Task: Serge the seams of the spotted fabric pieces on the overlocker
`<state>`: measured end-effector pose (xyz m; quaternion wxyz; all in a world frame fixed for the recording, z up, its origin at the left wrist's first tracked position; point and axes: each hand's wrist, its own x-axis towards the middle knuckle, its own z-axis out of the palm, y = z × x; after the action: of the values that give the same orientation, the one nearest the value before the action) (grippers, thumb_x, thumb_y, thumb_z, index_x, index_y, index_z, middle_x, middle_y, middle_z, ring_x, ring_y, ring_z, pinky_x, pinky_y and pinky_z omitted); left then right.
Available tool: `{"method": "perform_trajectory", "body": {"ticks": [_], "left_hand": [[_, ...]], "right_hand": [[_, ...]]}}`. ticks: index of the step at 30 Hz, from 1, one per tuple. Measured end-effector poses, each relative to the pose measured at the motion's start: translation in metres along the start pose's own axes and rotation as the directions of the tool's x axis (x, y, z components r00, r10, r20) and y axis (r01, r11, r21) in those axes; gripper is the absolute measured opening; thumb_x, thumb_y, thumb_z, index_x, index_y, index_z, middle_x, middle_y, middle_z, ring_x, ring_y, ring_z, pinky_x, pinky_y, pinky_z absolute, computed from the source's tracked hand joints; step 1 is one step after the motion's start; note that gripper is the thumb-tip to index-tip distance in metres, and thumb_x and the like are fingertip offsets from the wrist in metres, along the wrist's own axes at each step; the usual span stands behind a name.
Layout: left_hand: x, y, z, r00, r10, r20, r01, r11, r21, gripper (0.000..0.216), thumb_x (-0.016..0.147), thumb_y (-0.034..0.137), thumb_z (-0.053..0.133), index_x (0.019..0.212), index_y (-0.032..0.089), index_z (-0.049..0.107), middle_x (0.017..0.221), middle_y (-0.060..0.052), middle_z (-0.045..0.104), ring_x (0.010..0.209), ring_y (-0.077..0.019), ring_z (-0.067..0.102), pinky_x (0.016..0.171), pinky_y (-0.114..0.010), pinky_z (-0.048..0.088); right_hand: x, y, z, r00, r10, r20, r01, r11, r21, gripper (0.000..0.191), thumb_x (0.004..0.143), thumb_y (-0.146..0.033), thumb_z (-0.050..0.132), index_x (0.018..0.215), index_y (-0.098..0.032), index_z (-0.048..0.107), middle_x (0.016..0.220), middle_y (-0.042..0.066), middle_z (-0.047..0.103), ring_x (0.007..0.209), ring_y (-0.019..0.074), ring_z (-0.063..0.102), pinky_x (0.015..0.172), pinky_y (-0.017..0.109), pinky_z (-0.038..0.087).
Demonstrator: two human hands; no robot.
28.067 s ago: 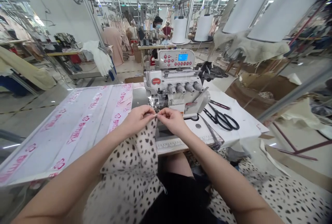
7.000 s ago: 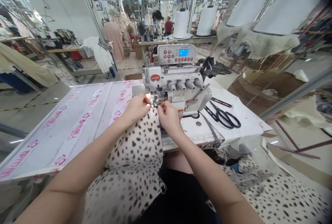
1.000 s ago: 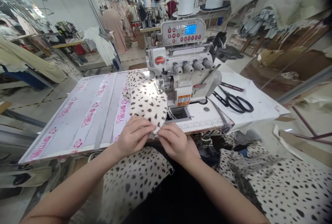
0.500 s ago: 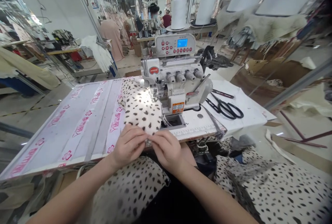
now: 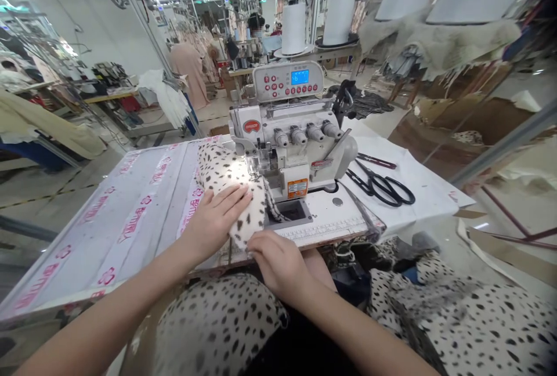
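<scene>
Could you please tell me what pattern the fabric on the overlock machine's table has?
The fabric is cream with scattered dark spots, shown best in the head view.

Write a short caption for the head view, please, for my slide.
Left hand and right hand rest on spotted cream fabric at a white overlock machine, black-handled scissors beside it.

The spotted cloth [image 5: 230, 190] is now lying up against the sewing machine [image 5: 296, 138], and the left hand [image 5: 215, 222] is pressing flat on it, no longer pinching the edge with the right hand [image 5: 276, 263].
</scene>
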<state>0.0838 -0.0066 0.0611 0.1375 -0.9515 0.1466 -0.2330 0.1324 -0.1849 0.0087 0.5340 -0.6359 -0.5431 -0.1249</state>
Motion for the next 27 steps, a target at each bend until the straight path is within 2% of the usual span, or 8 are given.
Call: {"method": "perform_trajectory", "body": {"ticks": [4,9,18,21,24,27], "left_hand": [[0.009,0.001,-0.003,0.998,-0.048,0.036,0.049,0.999,-0.021,0.054,0.076,-0.003,0.032,0.124,0.015,0.049,0.128,-0.01,0.051,0.117,-0.0264,0.048,0.081,-0.04,0.036],[0.01,-0.011,0.002,0.995,-0.078,0.055,0.082,0.993,-0.08,0.057,0.078,-0.002,0.032,0.126,0.024,0.047,0.127,-0.005,0.053,0.114,-0.0239,0.05,0.083,-0.039,0.037],[0.027,-0.024,0.004,0.951,-0.19,0.243,0.205,0.978,-0.035,0.063,0.072,-0.005,0.03,0.126,0.024,0.044,0.129,-0.003,0.051,0.116,-0.0197,0.048,0.082,-0.035,0.038],[0.038,-0.026,0.001,0.936,-0.214,0.279,0.234,0.971,-0.041,0.057,0.071,-0.004,0.032,0.118,0.024,0.05,0.118,-0.004,0.058,0.106,-0.0196,0.053,0.074,-0.031,0.04],[0.047,-0.027,-0.004,0.925,-0.248,0.289,0.276,0.959,-0.062,0.041,0.07,-0.001,0.036,0.097,0.021,0.058,0.098,-0.005,0.063,0.093,-0.02,0.057,0.066,-0.029,0.04],[0.054,-0.029,-0.003,0.92,-0.279,0.274,0.314,0.945,-0.094,0.034,0.067,-0.001,0.039,0.088,0.019,0.057,0.09,-0.006,0.062,0.086,-0.0207,0.057,0.063,-0.029,0.04]], "right_hand": [[0.01,0.014,-0.01,0.999,0.028,0.032,-0.029,0.999,0.026,0.017,0.085,-0.009,0.038,0.086,-0.016,0.053,0.083,0.009,0.061,0.078,0.0171,0.057,0.067,0.028,0.049],[0.022,0.033,-0.012,1.0,0.001,0.02,-0.002,1.0,0.024,0.014,0.087,-0.012,0.039,0.087,-0.018,0.052,0.085,0.008,0.06,0.081,0.017,0.057,0.07,0.029,0.049],[0.048,0.057,-0.018,0.999,-0.027,0.039,0.028,0.999,-0.024,0.014,0.086,-0.011,0.039,0.084,-0.019,0.05,0.086,0.007,0.059,0.083,0.0172,0.057,0.069,0.027,0.047],[0.058,0.061,-0.022,0.996,-0.018,0.09,0.025,0.997,-0.078,0.014,0.087,-0.012,0.038,0.086,-0.019,0.05,0.09,0.008,0.059,0.084,0.017,0.057,0.068,0.026,0.047],[0.065,0.06,-0.028,0.991,0.0,0.132,0.024,0.984,-0.175,0.015,0.088,-0.013,0.038,0.085,-0.019,0.051,0.09,0.007,0.059,0.084,0.017,0.057,0.068,0.025,0.046],[0.058,0.058,-0.033,0.992,-0.035,0.118,0.064,0.967,-0.247,0.016,0.088,-0.013,0.039,0.085,-0.019,0.053,0.087,0.007,0.059,0.082,0.0171,0.057,0.067,0.026,0.046]]}}
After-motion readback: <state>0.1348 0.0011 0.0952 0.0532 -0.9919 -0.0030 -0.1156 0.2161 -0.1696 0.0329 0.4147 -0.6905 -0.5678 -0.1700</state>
